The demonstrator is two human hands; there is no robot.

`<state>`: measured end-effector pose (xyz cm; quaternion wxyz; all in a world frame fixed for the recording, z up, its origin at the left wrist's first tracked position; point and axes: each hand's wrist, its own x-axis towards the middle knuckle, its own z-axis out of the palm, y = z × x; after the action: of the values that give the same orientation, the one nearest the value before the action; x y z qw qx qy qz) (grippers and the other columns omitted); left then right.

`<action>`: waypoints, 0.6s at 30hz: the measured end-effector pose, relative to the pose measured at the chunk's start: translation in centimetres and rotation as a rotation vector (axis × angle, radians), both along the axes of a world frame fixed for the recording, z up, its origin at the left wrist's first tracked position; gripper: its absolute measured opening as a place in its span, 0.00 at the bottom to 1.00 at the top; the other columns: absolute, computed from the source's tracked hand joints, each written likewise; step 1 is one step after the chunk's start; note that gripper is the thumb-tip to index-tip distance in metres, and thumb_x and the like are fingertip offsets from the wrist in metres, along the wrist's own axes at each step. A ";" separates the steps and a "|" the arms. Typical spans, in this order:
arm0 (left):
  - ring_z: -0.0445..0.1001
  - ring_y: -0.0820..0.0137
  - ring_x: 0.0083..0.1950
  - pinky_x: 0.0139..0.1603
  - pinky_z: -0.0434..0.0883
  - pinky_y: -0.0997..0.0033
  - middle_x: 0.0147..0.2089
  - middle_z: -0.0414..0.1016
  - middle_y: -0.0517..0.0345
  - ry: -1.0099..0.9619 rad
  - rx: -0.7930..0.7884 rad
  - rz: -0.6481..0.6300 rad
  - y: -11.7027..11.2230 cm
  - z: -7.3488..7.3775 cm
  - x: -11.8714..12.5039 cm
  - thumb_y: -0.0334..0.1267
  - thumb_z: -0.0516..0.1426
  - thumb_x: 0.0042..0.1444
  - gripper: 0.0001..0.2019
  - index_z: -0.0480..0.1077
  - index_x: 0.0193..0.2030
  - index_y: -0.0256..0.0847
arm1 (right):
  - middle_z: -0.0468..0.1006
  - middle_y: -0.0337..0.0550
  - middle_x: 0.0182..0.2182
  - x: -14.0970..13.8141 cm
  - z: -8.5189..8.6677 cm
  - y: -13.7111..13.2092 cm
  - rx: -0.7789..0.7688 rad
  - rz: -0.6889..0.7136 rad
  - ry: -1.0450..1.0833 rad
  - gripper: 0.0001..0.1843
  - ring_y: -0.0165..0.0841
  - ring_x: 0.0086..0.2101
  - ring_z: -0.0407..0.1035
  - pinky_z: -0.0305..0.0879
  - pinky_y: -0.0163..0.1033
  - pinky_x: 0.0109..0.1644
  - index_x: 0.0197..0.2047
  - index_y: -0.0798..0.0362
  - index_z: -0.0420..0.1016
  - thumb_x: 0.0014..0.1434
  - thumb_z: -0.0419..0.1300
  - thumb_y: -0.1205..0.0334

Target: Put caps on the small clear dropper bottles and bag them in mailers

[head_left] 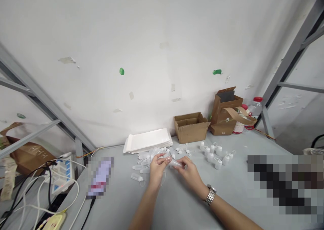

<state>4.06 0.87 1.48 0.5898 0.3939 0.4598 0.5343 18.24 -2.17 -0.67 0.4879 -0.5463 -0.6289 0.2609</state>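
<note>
Both my hands meet over the grey table (177, 203), low in the middle of the view. My left hand (156, 171) is closed, pinching a small clear piece I cannot name at its fingertips. My right hand (188, 171), with a metal watch on the wrist, grips a small clear plastic bottle (175, 163) lying sideways between the two hands. A loose heap of similar clear bottles (145, 159) and small caps lies just beyond my fingers. Several white bottles with loop caps (215, 153) stand upright to the right of the heap.
A stack of white sheets (148, 140) lies by the wall, beside an open cardboard box (191, 127), a brown paper bag (226, 113) and a red-capped bottle (255, 108). Power strips and cables (59, 179) crowd the left edge. Grey shelf posts stand on both sides.
</note>
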 end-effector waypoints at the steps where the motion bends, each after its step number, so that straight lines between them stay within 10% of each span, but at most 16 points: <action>1: 0.76 0.60 0.43 0.48 0.66 0.62 0.29 0.79 0.51 -0.006 0.008 -0.009 0.0 0.1 -0.1 0.38 0.66 0.36 0.22 0.65 0.38 0.37 | 0.70 0.40 0.23 0.0 0.1 0.3 -0.131 0.068 0.129 0.15 0.31 0.25 0.62 0.59 0.38 0.31 0.28 0.54 0.69 0.52 0.58 0.50; 5: 0.75 0.60 0.46 0.50 0.66 0.60 0.37 0.79 0.47 -0.026 0.023 -0.053 0.1 0.6 -0.3 0.39 0.66 0.38 0.22 0.65 0.41 0.38 | 0.69 0.37 0.18 0.1 0.8 0.9 -0.393 0.291 0.402 0.23 0.26 0.17 0.57 0.56 0.35 0.25 0.23 0.55 0.67 0.50 0.55 0.41; 13: 0.75 0.60 0.46 0.51 0.66 0.60 0.38 0.79 0.47 -0.024 0.041 -0.065 0.0 0.1 0.0 0.40 0.65 0.39 0.19 0.66 0.37 0.38 | 0.70 0.42 0.26 -0.4 0.7 -0.9 0.025 -0.016 0.003 0.11 0.35 0.30 0.62 0.59 0.40 0.37 0.30 0.53 0.70 0.55 0.55 0.53; 18: 0.75 0.59 0.46 0.49 0.66 0.61 0.38 0.79 0.46 0.027 0.063 -0.110 0.1 0.3 -0.3 0.41 0.65 0.38 0.17 0.69 0.36 0.37 | 0.70 0.40 0.22 -0.3 0.8 -0.4 -0.129 0.072 0.179 0.18 0.31 0.25 0.60 0.57 0.36 0.31 0.27 0.54 0.70 0.53 0.55 0.45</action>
<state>3.77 0.96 1.77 0.5996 0.4440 0.4283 0.5098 17.95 -2.53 0.17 0.4964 -0.5282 -0.5838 0.3657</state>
